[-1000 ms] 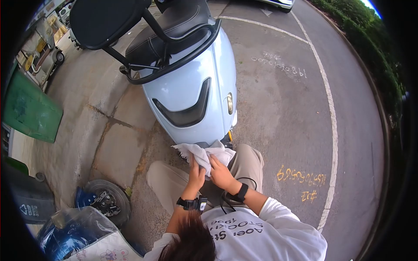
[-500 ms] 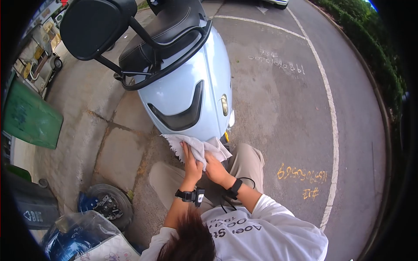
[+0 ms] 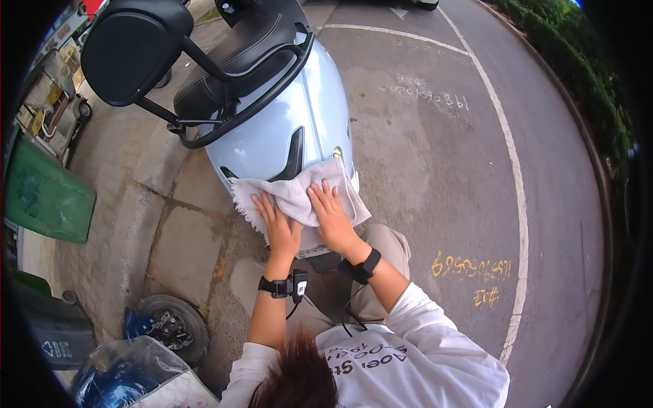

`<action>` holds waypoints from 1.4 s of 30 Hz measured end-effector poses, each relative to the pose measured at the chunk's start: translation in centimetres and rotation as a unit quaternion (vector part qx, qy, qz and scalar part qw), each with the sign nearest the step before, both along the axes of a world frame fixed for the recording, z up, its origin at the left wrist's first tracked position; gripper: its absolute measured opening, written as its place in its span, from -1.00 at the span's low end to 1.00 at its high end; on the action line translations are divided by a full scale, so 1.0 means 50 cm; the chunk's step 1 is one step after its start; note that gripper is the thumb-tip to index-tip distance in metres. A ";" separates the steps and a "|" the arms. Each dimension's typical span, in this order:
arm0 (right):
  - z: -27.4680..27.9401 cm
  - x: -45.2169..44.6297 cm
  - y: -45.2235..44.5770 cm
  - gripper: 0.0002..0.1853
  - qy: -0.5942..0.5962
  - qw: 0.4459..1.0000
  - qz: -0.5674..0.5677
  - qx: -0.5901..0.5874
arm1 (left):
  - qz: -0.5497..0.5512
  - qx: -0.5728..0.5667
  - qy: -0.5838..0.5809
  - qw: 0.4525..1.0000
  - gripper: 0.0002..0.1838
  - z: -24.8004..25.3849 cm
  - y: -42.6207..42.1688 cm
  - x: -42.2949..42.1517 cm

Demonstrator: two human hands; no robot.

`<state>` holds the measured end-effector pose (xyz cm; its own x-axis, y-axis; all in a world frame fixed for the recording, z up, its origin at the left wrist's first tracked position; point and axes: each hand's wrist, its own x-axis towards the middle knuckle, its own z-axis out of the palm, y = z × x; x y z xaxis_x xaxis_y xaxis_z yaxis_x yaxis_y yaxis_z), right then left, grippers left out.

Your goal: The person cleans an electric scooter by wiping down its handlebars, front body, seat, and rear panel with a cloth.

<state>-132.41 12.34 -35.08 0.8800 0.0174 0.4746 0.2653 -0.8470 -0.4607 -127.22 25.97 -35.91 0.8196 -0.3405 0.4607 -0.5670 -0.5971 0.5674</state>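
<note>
The pale blue scooter (image 3: 275, 132) stands in front of me, its rear towards me. A light grey towel (image 3: 292, 194) with a frayed left edge lies spread over its tail, hiding part of the dark tail light (image 3: 294, 155). My left hand (image 3: 277, 224) presses on the towel's left half, fingers stretched out and apart. On the right half rests my right hand (image 3: 330, 214), also with straight fingers lying flat. Below the towel a strip of the licence plate (image 3: 313, 251) shows between my knees.
A black backrest (image 3: 136, 51) juts out from the scooter's rear rack. To the left are a green bin (image 3: 47, 187), a dark grey bin (image 3: 54, 319) and a wheel (image 3: 173, 330) of another vehicle with a plastic-covered blue front. White parking lines and chalked numbers mark the pavement on the right.
Both hands have moved up and apart with the towel, from the scooter's lower tail onto the tail light. The bunched towel is now spread wider, and the fingers have opened out.
</note>
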 end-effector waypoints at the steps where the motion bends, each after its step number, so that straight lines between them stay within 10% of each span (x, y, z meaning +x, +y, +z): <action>1: 0.013 0.030 -0.012 -0.24 -0.021 1.000 -0.014 -0.008 | 0.013 0.051 0.005 0.999 -0.23 0.018 -0.007 0.021; 15: 0.011 0.026 -0.029 -0.35 -0.043 0.997 -0.061 0.036 | 0.021 0.133 -0.018 0.991 -0.42 0.052 -0.003 0.016; 21: -0.037 -0.126 0.055 -0.42 -0.142 0.979 0.026 0.144 | -0.003 -0.086 -0.083 0.993 -0.69 -0.028 0.049 -0.139; 32: -0.105 -0.149 0.074 -0.37 0.161 0.978 -0.125 0.050 | -0.020 -0.004 0.130 0.991 -0.59 -0.136 0.048 -0.187; 42: -0.065 -0.247 0.022 -0.74 0.165 0.971 -0.136 0.110 | -0.206 -0.054 0.331 0.919 -0.62 -0.061 0.037 -0.221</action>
<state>-144.77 13.44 -38.31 0.9430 -0.3056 0.1316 -0.1467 -0.7371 -0.6597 -138.29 27.83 -38.94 0.7441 -0.6666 -0.0436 -0.2418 -0.3296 0.9126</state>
